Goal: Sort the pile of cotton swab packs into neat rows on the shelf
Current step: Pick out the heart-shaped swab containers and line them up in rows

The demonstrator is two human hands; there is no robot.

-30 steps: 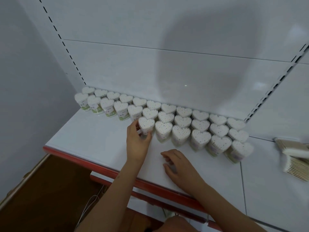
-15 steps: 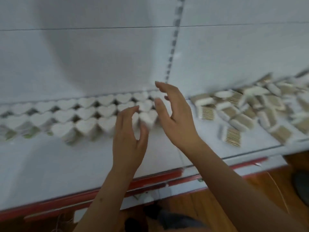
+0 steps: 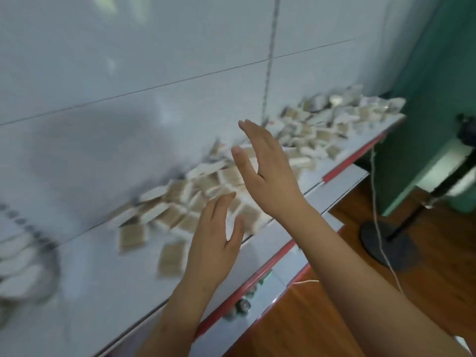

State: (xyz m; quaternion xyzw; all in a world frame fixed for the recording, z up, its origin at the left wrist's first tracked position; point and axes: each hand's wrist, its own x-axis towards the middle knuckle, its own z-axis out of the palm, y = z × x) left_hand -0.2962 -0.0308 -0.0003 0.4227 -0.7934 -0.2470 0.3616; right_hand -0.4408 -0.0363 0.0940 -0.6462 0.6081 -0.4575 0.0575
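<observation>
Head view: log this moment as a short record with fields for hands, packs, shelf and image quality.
left hand: open, fingers spread, holding nothing
right hand: open, fingers straight, raised in front of the pile
jumbled pile of flat rectangular cotton swab packs: unsorted, along the back wall
white heart-shaped packs: far left, blurred
white shelf with red front edge: carries both groups
image quality: motion blur

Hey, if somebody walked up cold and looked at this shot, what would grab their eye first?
Probably the two bare hands mid-frame, the left hand low and the right hand raised beyond it, both open with nothing in their grip. Behind them, a jumbled pile of tan and white cotton swab packs sprawls along the white shelf with the red front edge toward the far right. At the left edge, blurred white heart-shaped packs stand in rows.
</observation>
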